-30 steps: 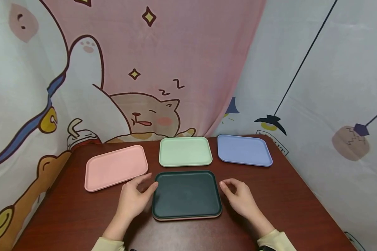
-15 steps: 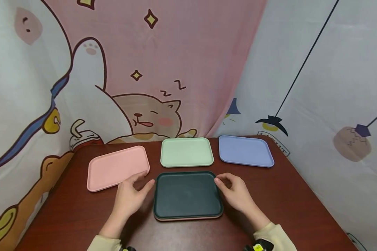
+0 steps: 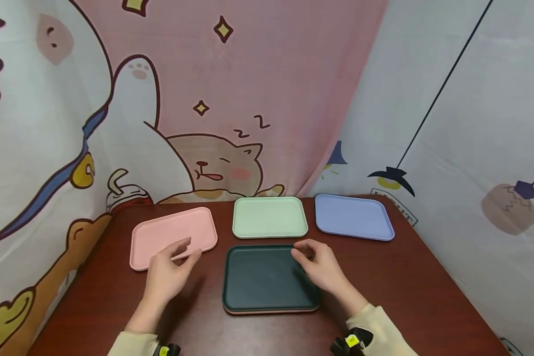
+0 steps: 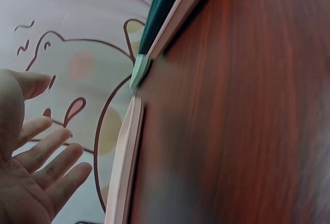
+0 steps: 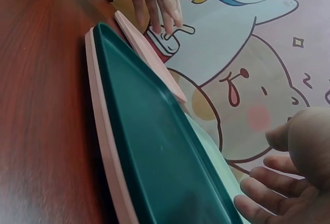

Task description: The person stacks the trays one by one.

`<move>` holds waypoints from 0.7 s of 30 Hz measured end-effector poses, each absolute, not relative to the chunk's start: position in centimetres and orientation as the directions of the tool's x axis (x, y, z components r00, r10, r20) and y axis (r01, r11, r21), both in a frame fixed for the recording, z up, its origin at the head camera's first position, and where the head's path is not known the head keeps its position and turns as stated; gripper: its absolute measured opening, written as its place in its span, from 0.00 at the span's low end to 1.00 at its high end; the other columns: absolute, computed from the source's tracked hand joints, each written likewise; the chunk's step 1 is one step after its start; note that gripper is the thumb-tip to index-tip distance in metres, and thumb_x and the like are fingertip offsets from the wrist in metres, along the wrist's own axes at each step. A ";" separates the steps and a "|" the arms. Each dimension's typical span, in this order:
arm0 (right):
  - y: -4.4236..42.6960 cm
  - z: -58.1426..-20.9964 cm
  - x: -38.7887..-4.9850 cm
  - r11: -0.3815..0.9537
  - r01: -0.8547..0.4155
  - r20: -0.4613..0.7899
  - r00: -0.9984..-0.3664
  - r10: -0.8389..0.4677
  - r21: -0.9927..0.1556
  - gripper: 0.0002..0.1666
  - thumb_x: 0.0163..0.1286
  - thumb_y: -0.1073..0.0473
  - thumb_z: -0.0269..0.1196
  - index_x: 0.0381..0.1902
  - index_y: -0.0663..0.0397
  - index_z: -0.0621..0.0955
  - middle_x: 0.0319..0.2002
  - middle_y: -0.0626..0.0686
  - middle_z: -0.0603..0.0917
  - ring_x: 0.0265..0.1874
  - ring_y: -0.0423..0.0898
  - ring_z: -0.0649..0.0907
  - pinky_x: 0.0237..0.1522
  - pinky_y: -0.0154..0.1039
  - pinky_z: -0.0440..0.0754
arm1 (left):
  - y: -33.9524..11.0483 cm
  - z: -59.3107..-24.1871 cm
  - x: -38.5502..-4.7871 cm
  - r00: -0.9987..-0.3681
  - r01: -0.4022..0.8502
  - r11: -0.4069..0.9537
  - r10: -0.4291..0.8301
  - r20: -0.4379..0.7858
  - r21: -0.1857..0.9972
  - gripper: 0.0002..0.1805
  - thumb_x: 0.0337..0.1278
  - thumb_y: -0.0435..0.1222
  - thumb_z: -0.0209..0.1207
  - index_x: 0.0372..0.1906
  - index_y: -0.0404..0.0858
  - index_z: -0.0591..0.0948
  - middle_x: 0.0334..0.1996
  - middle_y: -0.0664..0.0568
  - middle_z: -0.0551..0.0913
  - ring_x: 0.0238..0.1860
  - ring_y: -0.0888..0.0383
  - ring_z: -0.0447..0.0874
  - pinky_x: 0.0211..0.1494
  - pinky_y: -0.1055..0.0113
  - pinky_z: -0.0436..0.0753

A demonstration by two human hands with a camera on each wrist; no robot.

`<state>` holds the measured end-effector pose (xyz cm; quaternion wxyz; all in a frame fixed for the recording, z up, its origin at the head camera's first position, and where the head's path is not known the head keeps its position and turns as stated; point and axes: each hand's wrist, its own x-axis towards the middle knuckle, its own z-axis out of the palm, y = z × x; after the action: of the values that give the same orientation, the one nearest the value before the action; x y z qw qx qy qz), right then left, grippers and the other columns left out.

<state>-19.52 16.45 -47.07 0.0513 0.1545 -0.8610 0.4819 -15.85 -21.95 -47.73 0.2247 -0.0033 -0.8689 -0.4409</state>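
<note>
A dark green tray (image 3: 267, 282) lies on top of a pink tray (image 5: 108, 147) of the same outline, only its rim showing, at the middle of the table. My left hand (image 3: 165, 278) hovers in front of another pink tray (image 3: 160, 238) at the left, fingers relaxed and holding nothing. In the left wrist view its fingers (image 4: 54, 175) are spread apart, off the table. Above the right part of the dark green tray is my right hand (image 3: 322, 267), also holding nothing. The right wrist view shows it apart from the tray, fingers loosely bent.
A light green tray (image 3: 270, 217) and a blue tray (image 3: 355, 217) lie at the back of the brown wooden table (image 3: 409, 291). A cartoon-printed cloth (image 3: 285, 99) hangs just behind the table.
My left hand has moved left, away from the dark green tray towards the separate pink one. My right hand has shifted left over the dark green tray's edge. The head view has turned slightly left.
</note>
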 end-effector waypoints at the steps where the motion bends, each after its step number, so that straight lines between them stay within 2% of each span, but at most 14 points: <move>1: 16.2 -47.0 -19.6 0.489 -0.317 0.238 -0.946 -0.219 -0.812 0.13 0.77 0.58 0.69 0.54 0.60 0.87 0.43 0.48 0.89 0.36 0.43 0.85 0.35 0.37 0.84 | -22.3 -47.8 -15.9 -0.898 0.196 0.616 -0.200 0.392 0.763 0.25 0.65 0.43 0.74 0.61 0.34 0.86 0.56 0.43 0.88 0.55 0.43 0.89 0.52 0.46 0.89; 9: 14.3 -46.9 -20.6 0.486 -0.347 0.257 -0.935 -0.243 -0.802 0.10 0.76 0.60 0.69 0.51 0.56 0.88 0.42 0.46 0.89 0.39 0.43 0.86 0.40 0.40 0.86 | -25.3 -48.3 -16.0 -0.892 0.085 0.660 -0.283 0.352 0.746 0.26 0.68 0.47 0.70 0.62 0.35 0.86 0.56 0.40 0.88 0.57 0.42 0.87 0.54 0.43 0.88; 17: 12.4 -47.1 -21.5 0.462 -0.361 0.258 -0.927 -0.271 -0.810 0.09 0.76 0.60 0.69 0.50 0.56 0.89 0.41 0.47 0.89 0.38 0.43 0.84 0.40 0.40 0.84 | -28.2 -48.3 -15.8 -0.890 -0.006 0.682 -0.338 0.308 0.732 0.29 0.71 0.51 0.67 0.65 0.35 0.84 0.56 0.36 0.87 0.56 0.38 0.86 0.56 0.39 0.85; 21: 11.5 -47.2 -22.0 0.457 -0.360 0.252 -0.926 -0.280 -0.813 0.08 0.76 0.59 0.69 0.49 0.55 0.89 0.41 0.46 0.89 0.37 0.42 0.84 0.40 0.40 0.84 | -29.7 -48.6 -16.0 -0.895 -0.057 0.672 -0.361 0.260 0.738 0.31 0.71 0.54 0.65 0.66 0.35 0.83 0.57 0.35 0.86 0.57 0.37 0.86 0.55 0.42 0.85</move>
<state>-22.02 11.50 -47.19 0.0411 0.1875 -0.8525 0.4861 -15.97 -29.66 -48.56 0.1963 0.1172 -0.8931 -0.3876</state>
